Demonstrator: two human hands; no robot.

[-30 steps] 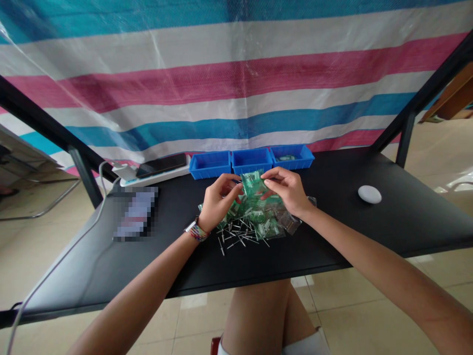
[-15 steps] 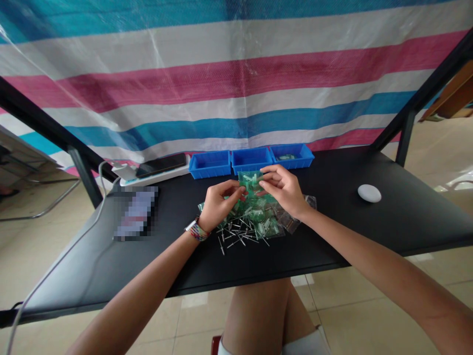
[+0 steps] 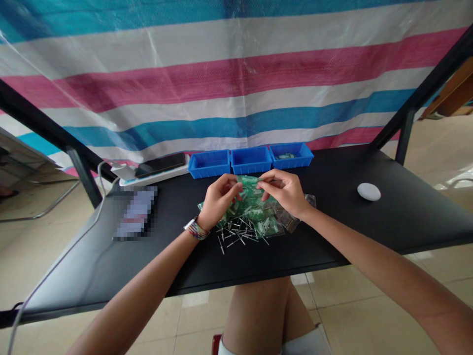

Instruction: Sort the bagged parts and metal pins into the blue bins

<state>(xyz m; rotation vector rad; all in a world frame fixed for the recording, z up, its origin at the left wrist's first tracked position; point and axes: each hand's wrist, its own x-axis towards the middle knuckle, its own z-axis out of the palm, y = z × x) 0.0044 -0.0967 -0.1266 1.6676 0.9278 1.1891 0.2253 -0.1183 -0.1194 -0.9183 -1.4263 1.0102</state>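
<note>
Both hands pinch the top edge of one small green plastic bag [image 3: 248,181] above the black table [image 3: 332,231]. My left hand [image 3: 219,199] holds its left end with closed fingers. My right hand [image 3: 284,190] grips the right end the same way. Under the hands lies a pile of similar green and clear bags [image 3: 258,215]. Several loose metal rivets [image 3: 236,237] are scattered in front of that pile. A beaded band sits on my left wrist.
Three blue trays [image 3: 251,160] stand in a row at the table's back edge; the right one holds a small item. A phone [image 3: 159,164] rests on a white power strip at the back left. A white oval object [image 3: 368,191] lies to the right.
The bag has been lowered and tipped flatter between the two hands, which have drawn slightly closer to the pile. Nothing else has moved.
</note>
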